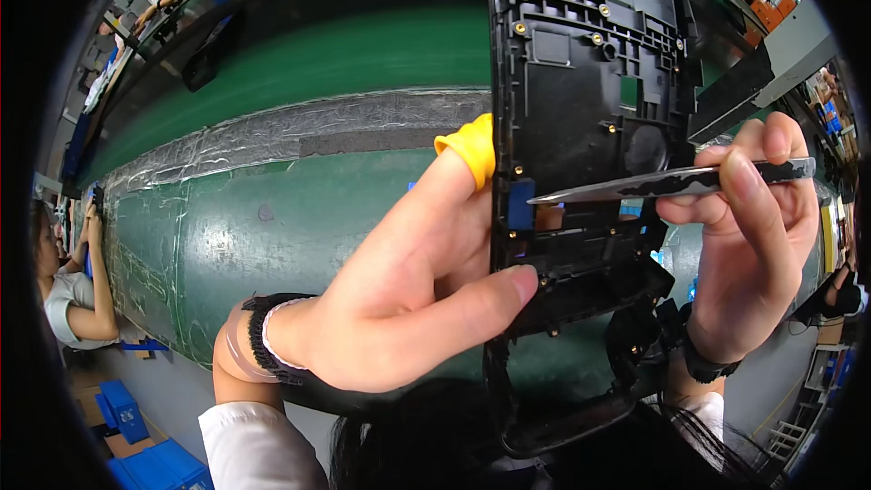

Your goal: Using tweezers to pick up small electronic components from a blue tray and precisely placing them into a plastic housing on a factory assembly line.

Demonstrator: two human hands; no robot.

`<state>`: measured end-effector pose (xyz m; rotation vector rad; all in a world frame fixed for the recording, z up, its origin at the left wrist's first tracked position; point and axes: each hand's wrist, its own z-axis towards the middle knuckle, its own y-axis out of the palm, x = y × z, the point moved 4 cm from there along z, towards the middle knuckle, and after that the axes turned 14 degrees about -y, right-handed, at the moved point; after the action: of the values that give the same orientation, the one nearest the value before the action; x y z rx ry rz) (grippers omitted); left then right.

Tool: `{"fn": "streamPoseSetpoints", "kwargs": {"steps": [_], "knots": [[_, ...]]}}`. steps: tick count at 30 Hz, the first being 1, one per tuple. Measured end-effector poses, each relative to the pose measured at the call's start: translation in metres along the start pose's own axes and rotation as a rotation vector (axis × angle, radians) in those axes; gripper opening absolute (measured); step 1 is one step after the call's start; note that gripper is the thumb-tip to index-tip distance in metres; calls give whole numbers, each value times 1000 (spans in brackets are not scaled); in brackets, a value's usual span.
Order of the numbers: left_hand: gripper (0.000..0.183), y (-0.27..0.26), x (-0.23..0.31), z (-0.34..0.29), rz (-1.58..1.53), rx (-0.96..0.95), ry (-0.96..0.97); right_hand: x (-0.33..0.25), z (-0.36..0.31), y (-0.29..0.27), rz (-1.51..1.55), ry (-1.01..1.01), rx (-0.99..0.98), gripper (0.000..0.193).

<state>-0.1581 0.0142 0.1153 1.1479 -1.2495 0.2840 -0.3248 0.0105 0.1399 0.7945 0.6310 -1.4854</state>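
Note:
A long black plastic housing (581, 91) with ribs, cut-outs and brass inserts stands upright in front of me, a looped frame at its lower end. My left hand (408, 281) grips its left edge, thumb on the near face and the other fingers behind, mostly hidden. One of those fingers wears a yellow finger cot (470, 150). My right hand (758, 218) pinches a pair of metal tweezers (662, 184) with worn black coating. Their pointed tip meets a small dark blue pad (521, 205) near the housing's left edge. Whether the tips grip the pad I cannot tell.
Below lies a green workbench (272, 218) with a silvery tape strip (245, 145) along it. Beyond runs a green conveyor belt (363, 54). A co-worker (77, 299) sits at the left; others work farther off. Blue bins (159, 467) stand at lower left, a grey post (771, 63) at right.

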Motion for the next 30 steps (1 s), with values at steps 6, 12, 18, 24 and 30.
{"fn": "streamPoseSetpoints", "kwargs": {"steps": [6, 12, 18, 24, 30], "knots": [[64, -2, -2, 3, 10, -7, 29, 1, 0, 3, -36, 10, 22, 19], [62, -2, 1, 2, -44, 8, 12, -4, 0, 5, -115, 21, -4, 19], [57, -7, 1, 2, 16, 49, 57, -7, -3, 6, -217, -56, -27, 18], [55, -11, 0, -1, 100, 32, 24, -13, -5, 10, -277, -65, -24, 20], [53, -12, -1, 2, 140, 9, 108, -6, -4, 10, -233, -54, -15, 20]]}}
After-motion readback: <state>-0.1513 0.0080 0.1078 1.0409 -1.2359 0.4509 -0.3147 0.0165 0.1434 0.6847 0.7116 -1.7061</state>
